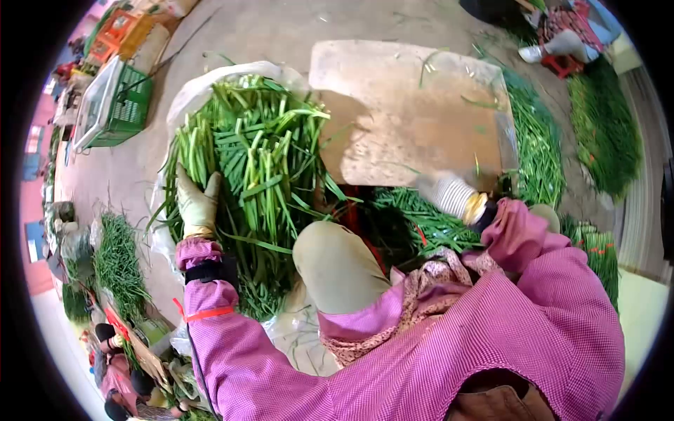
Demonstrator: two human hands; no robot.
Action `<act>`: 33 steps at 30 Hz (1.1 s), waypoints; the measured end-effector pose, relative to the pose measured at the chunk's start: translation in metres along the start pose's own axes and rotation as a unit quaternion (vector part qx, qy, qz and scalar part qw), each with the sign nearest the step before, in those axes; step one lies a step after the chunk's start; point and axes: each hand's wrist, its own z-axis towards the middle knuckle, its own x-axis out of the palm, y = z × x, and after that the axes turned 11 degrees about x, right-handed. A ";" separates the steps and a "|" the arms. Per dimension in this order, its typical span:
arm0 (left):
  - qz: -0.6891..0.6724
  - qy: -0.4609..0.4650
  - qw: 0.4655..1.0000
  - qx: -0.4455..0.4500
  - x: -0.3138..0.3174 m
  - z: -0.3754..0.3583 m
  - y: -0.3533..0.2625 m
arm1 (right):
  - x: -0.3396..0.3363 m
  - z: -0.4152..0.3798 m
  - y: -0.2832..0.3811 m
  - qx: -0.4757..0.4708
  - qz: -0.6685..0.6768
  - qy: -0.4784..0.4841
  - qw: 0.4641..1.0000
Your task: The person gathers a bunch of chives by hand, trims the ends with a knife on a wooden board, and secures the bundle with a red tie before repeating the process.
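A big heap of leafy green stalks [263,154], looking like garlic chives, lies on white plastic sheeting [186,95] to the left of my knee. My left hand [196,203], in a pale glove, rests against the heap's left side. Its thumb stands apart from the fingers, with stalks between and beyond them. Over the near edge of a worn tan board [414,112] is my right hand [449,195], in a striped glove. Motion smears its fingers, so I cannot see whether they hold anything. More greens [421,221] lie just below it.
A green plastic crate [116,105] stands at the upper left. Loose greens [119,256] lie on the floor at left, and long bundled ones [604,126] at right. A person sits on a red stool [562,64] at the upper right; another person [119,379] is at lower left.
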 end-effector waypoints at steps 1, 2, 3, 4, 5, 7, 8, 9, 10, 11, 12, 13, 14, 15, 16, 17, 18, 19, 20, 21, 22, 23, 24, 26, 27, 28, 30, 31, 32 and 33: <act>-0.006 0.006 1.000 -0.006 0.000 0.000 -0.003 | 0.024 -0.013 -0.006 -0.003 0.032 0.015 0.999; -0.011 0.011 1.000 -0.011 -0.002 0.001 -0.006 | 0.053 -0.019 -0.014 -0.007 0.064 0.030 0.997; -0.024 0.013 1.000 -0.013 -0.002 -0.001 -0.006 | 0.076 -0.018 -0.017 0.002 0.056 0.048 0.997; -0.029 0.020 0.999 -0.023 -0.001 0.000 -0.006 | 0.086 -0.016 -0.012 0.046 0.024 0.064 0.997; -0.034 0.021 0.999 -0.021 -0.001 -0.001 -0.006 | 0.098 -0.009 -0.008 0.075 -0.012 0.061 0.995; -0.041 0.020 0.999 -0.017 0.000 -0.001 -0.005 | 0.121 0.002 -0.010 0.122 -0.041 0.043 0.991; -0.039 0.025 0.999 -0.016 0.000 -0.002 -0.004 | 0.129 0.005 -0.011 0.155 -0.078 0.105 0.979; -0.047 0.027 0.998 -0.021 -0.001 -0.003 -0.007 | 0.144 0.006 -0.017 0.169 -0.100 0.147 0.970; -0.055 0.025 0.998 -0.024 -0.002 -0.002 -0.008 | 0.151 0.009 -0.020 0.182 -0.122 0.184 0.958; -0.030 0.023 0.999 -0.021 -0.002 -0.001 -0.008 | 0.155 0.010 -0.026 0.181 -0.133 0.223 0.949; -0.031 0.022 0.999 -0.020 -0.001 0.000 -0.005 | 0.159 0.008 -0.033 0.178 -0.119 0.210 0.954; -0.047 0.021 0.999 -0.016 0.001 -0.002 -0.003 | 0.126 -0.006 -0.026 0.138 -0.110 0.206 0.962; -0.064 0.017 0.998 -0.012 0.001 -0.001 -0.002 | 0.089 -0.017 -0.016 0.096 -0.103 0.199 0.970; -0.057 0.019 0.998 -0.018 0.000 -0.001 -0.003 | 0.110 -0.020 -0.045 0.076 -0.071 0.163 0.981; -0.057 0.022 0.998 -0.009 0.001 0.000 -0.001 | 0.057 -0.036 -0.021 0.098 -0.086 0.178 0.975; -0.001 0.027 1.000 -0.016 -0.003 0.001 -0.006 | 0.029 -0.049 -0.018 0.086 -0.078 0.149 0.982; 0.055 0.032 0.998 -0.023 -0.006 0.002 -0.010 | 0.009 -0.060 -0.020 0.074 -0.070 0.121 0.987; 0.192 0.038 0.979 -0.058 -0.009 0.002 -0.019 | -0.006 -0.069 -0.024 0.077 -0.072 0.113 0.988; 0.274 0.025 0.956 -0.102 -0.010 0.000 -0.031 | -0.020 -0.075 -0.029 0.130 0.150 0.152 0.968; 0.319 -0.035 0.946 -0.044 -0.022 0.002 -0.052 | -0.037 -0.082 -0.031 0.171 0.366 0.180 0.897; 0.362 -0.096 0.927 0.015 -0.037 0.005 -0.075 | -0.060 -0.090 -0.026 0.168 0.416 0.206 0.869; 0.307 -0.128 0.939 0.086 -0.058 0.003 -0.111 | -0.069 -0.095 -0.026 0.124 0.458 0.212 0.854; 0.251 -0.157 0.942 0.156 -0.070 -0.001 -0.145 | -0.076 -0.101 -0.024 0.078 0.496 0.219 0.837; -0.038 -0.073 0.981 0.178 -0.075 -0.017 -0.197 | -0.078 -0.116 -0.005 0.161 0.609 0.235 0.740; -0.266 0.045 0.963 0.028 -0.084 -0.026 -0.245 | -0.076 -0.121 0.000 0.136 0.625 0.244 0.729; -0.333 0.119 0.935 0.023 -0.076 -0.031 -0.265 | -0.075 -0.124 0.006 0.108 0.639 0.256 0.717; -0.552 0.230 0.798 -0.072 -0.049 -0.039 -0.299 | -0.063 -0.129 0.016 0.083 0.662 0.278 0.691; -0.571 0.284 0.764 -0.095 -0.037 -0.038 -0.314 | -0.058 -0.131 0.019 0.086 0.655 0.303 0.687; -0.596 0.290 0.744 -0.091 -0.028 -0.034 -0.329 | -0.056 -0.134 0.022 0.089 0.647 0.327 0.683; -0.612 0.322 0.719 -0.070 -0.018 -0.028 -0.336 | -0.057 -0.139 0.029 0.134 0.637 0.348 0.675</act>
